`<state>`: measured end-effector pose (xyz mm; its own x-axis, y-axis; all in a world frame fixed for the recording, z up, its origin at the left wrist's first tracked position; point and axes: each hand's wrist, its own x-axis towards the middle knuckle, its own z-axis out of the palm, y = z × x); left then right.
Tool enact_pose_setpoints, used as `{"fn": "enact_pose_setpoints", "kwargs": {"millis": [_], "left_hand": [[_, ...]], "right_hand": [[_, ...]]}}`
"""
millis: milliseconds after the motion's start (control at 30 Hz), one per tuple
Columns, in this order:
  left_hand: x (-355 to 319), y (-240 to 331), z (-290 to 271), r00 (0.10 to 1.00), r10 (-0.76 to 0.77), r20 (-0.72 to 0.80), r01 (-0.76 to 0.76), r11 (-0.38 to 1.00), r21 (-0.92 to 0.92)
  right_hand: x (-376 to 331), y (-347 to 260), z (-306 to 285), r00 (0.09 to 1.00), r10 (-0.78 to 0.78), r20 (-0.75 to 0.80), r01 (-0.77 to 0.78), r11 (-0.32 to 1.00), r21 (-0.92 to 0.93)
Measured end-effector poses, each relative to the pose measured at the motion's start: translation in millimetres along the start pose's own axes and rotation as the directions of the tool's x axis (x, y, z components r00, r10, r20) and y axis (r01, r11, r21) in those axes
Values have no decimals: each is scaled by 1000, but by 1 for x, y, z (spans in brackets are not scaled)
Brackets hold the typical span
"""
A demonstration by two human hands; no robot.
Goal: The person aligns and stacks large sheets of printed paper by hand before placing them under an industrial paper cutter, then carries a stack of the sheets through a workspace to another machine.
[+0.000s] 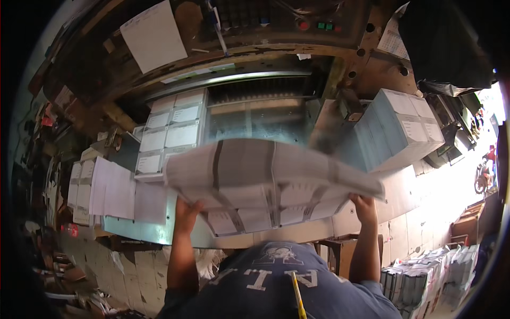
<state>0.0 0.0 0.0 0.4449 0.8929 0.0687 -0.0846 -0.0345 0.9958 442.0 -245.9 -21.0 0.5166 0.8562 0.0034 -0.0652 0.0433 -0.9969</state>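
A wide, bowed stack of large printed sheets (244,165) is held up in front of me, over the near part of a metal machine table (255,130). My left hand (188,212) is closed on its near left edge. The opposite near corner is pinched in my right hand (364,207). The sheets are a little blurred, and their far side bends upward. How many there are I cannot tell. Beyond them, to the left, lies a neat pile of printed paper (172,125), partly covered by the held sheets.
A tall paper stack (401,125) stands on the right of the table. To the left are plain white sheets (112,189) and another printed pile (81,191). A control panel with coloured buttons (325,26) runs across the back. Bundled paper (425,276) sits at lower right.
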Motion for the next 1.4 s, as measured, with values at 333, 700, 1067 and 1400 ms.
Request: {"fn": "enact_pose_setpoints", "kwargs": {"millis": [333, 700, 1067, 1400], "left_hand": [[99, 13, 73, 959, -271, -88, 221, 514, 829], [101, 2, 17, 981, -164, 101, 81, 826, 559], [-56, 21, -16, 992, 98, -81, -94, 994, 50], [-2, 20, 15, 986, 166, -31, -158, 969, 188]], "right_hand": [[138, -33, 65, 942, 334, 9, -132, 398, -908], [108, -2, 21, 980, 173, 98, -107, 875, -472], [-75, 7, -15, 974, -187, -128, 154, 960, -233], [-32, -22, 8, 995, -92, -39, 95, 992, 88]]}}
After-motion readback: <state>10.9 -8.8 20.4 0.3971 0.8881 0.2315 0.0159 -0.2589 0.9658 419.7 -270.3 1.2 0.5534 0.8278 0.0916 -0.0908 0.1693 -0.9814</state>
